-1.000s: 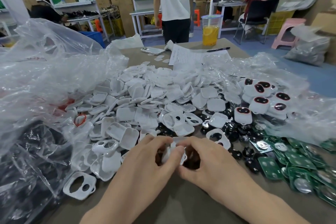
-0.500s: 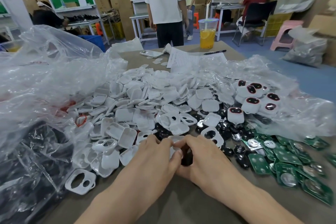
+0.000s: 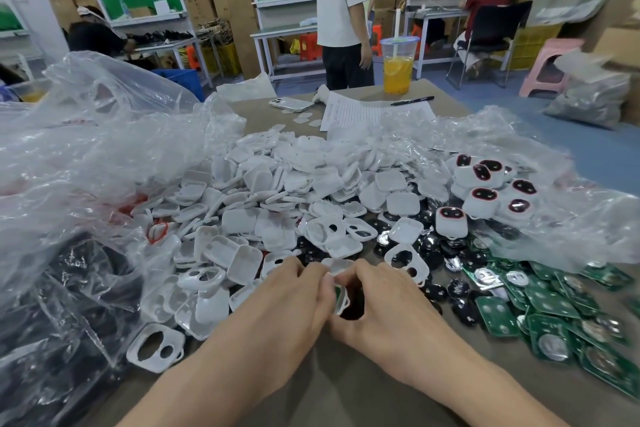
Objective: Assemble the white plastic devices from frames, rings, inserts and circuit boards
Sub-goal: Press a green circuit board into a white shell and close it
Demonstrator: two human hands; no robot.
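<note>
White plastic device (image 3: 342, 302), at the near edge of the parts heap, is gripped between both hands: the left hand (image 3: 287, 302) curls round its left edge and the right hand (image 3: 384, 308) round its right. White frames (image 3: 277, 198) are piled just beyond. Green circuit boards (image 3: 554, 315) crowd the right side and a clear plastic bag (image 3: 86, 166) the left. Bare table (image 3: 332, 392) shows between the forearms.

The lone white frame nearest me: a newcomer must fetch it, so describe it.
Start at the heap of white shells mid-table. Go to its near-left fringe, beside the clear bag. The white frame lies flat left of the left hand, two holes showing; unlike other frames, it lies nearest the viewer.
</note>
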